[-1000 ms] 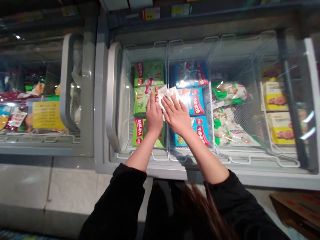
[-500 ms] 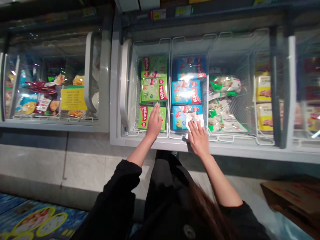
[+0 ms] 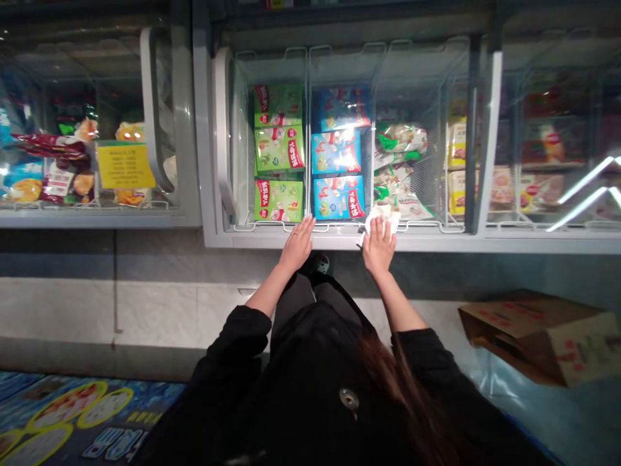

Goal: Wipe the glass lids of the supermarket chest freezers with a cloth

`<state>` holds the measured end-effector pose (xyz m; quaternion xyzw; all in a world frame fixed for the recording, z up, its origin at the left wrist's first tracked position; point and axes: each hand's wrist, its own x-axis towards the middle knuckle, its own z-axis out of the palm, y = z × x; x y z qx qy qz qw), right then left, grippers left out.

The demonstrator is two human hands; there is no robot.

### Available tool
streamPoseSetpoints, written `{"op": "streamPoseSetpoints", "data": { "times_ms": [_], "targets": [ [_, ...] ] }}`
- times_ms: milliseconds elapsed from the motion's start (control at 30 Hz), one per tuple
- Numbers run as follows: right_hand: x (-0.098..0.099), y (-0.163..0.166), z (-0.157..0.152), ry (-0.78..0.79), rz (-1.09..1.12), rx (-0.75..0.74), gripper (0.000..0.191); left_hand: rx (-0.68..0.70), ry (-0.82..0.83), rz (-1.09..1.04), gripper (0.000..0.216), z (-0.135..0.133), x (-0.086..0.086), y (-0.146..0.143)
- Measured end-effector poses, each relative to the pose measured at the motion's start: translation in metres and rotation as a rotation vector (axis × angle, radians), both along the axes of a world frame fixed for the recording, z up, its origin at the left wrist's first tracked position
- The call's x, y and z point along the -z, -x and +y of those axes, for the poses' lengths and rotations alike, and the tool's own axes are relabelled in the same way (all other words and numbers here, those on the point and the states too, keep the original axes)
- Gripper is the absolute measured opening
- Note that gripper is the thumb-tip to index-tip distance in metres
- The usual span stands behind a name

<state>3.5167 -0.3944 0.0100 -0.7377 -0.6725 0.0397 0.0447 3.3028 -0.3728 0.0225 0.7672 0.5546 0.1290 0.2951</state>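
Observation:
My right hand (image 3: pixel 380 249) presses a crumpled white cloth (image 3: pixel 383 217) against the front edge of a chest freezer's glass lid (image 3: pixel 412 71), its fingers laid over the cloth. To its left, my left hand (image 3: pixel 297 246) rests on the same front edge, fingers stretched out and close together, holding nothing. Beneath the glass lie green boxes (image 3: pixel 279 152) and blue boxes (image 3: pixel 336 153) of packaged food. Bags with green and white print (image 3: pixel 400 188) lie farther right in a wire basket.
Another freezer with a yellow sign (image 3: pixel 127 166) stands at the left. An open cardboard box (image 3: pixel 528 323) sits on the floor at the right. Behind me at lower left is a blue printed surface (image 3: pixel 92 421). A grey upright handle (image 3: pixel 224 136) is on the lid's left side.
Both hands have drawn back toward me, from over the glass to the freezer's front edge. The cloth came along under my right hand. The view has shifted, showing more of the floor box.

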Motion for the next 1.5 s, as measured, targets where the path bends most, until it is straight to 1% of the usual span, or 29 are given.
{"op": "streamPoseSetpoints", "data": {
  "times_ms": [33,100,167,200,267,333,433,500,567,633,700,767,833,900,967,1033,1100,1167,1200,1233,1300,1367,1433,1500],
  "targets": [
    [-0.003,0.010,0.002,0.007,0.006,-0.015,0.047,0.010,-0.009,0.004,0.049,0.002,-0.003,-0.005],
    [-0.011,0.036,0.004,0.042,0.038,-0.133,0.046,0.006,-0.019,0.018,0.049,0.004,-0.008,-0.016],
    [-0.017,0.055,-0.001,0.076,0.069,-0.251,0.044,-0.012,-0.015,0.032,0.049,0.005,-0.014,-0.025],
    [-0.019,0.059,-0.006,0.093,0.078,-0.301,0.043,-0.019,-0.010,0.040,0.049,0.005,-0.017,-0.027],
    [-0.020,0.051,-0.018,0.115,0.085,-0.354,0.043,-0.028,-0.005,0.056,0.050,0.002,-0.022,-0.028],
    [-0.017,0.030,-0.029,0.110,0.079,-0.336,0.043,-0.043,0.002,0.067,0.050,-0.004,-0.026,-0.026],
    [-0.011,0.000,-0.034,0.065,0.062,-0.232,0.044,-0.088,0.020,0.092,0.050,-0.014,-0.030,-0.021],
    [-0.008,-0.005,-0.027,0.026,0.058,-0.153,0.045,-0.110,0.030,0.127,0.050,-0.020,-0.032,-0.017],
    [-0.007,0.005,-0.017,-0.014,0.070,-0.107,0.046,-0.112,0.024,0.161,0.051,-0.024,-0.033,-0.013],
    [-0.010,0.024,-0.008,-0.042,0.098,-0.146,0.047,-0.103,-0.003,0.177,0.050,-0.025,-0.035,-0.007],
    [-0.014,0.041,-0.004,-0.054,0.133,-0.261,0.046,-0.094,-0.034,0.183,0.048,-0.025,-0.036,-0.001],
    [-0.017,0.049,-0.006,-0.054,0.160,-0.368,0.043,-0.090,-0.050,0.184,0.046,-0.024,-0.035,0.005],
    [-0.019,0.047,-0.013,-0.044,0.166,-0.425,0.041,-0.091,-0.051,0.181,0.045,-0.024,-0.035,0.012],
    [-0.020,0.039,-0.023,-0.027,0.156,-0.434,0.041,-0.093,-0.043,0.171,0.045,-0.025,-0.035,0.020],
    [-0.022,0.032,-0.028,-0.011,0.138,-0.403,0.042,-0.095,-0.032,0.161,0.046,-0.026,-0.036,0.031],
    [-0.022,0.034,-0.028,-0.003,0.121,-0.348,0.044,-0.100,-0.018,0.158,0.046,-0.026,-0.038,0.044],
    [-0.022,0.049,-0.022,0.013,0.103,-0.235,0.045,-0.113,-0.005,0.165,0.046,-0.025,-0.038,0.059],
    [-0.021,0.076,-0.012,0.044,0.090,-0.104,0.046,-0.132,0.005,0.180,0.047,-0.022,-0.038,0.075],
    [-0.020,0.092,-0.008,0.062,0.087,-0.066,0.047,-0.140,0.009,0.188,0.048,-0.020,-0.037,0.083],
    [-0.020,0.107,-0.005,0.082,0.087,-0.065,0.048,-0.145,0.014,0.195,0.048,-0.019,-0.037,0.090],
    [-0.019,0.134,-0.003,0.117,0.091,-0.152,0.049,-0.144,0.024,0.205,0.049,-0.015,-0.036,0.106],
    [-0.020,0.151,-0.008,0.146,0.092,-0.243,0.049,-0.133,0.037,0.210,0.049,-0.013,-0.036,0.121],
    [-0.023,0.156,-0.016,0.166,0.085,-0.284,0.047,-0.118,0.051,0.210,0.049,-0.012,-0.037,0.138],
    [-0.028,0.154,-0.023,0.176,0.074,-0.294,0.046,-0.106,0.066,0.209,0.048,-0.011,-0.040,0.155]
  ]
}}
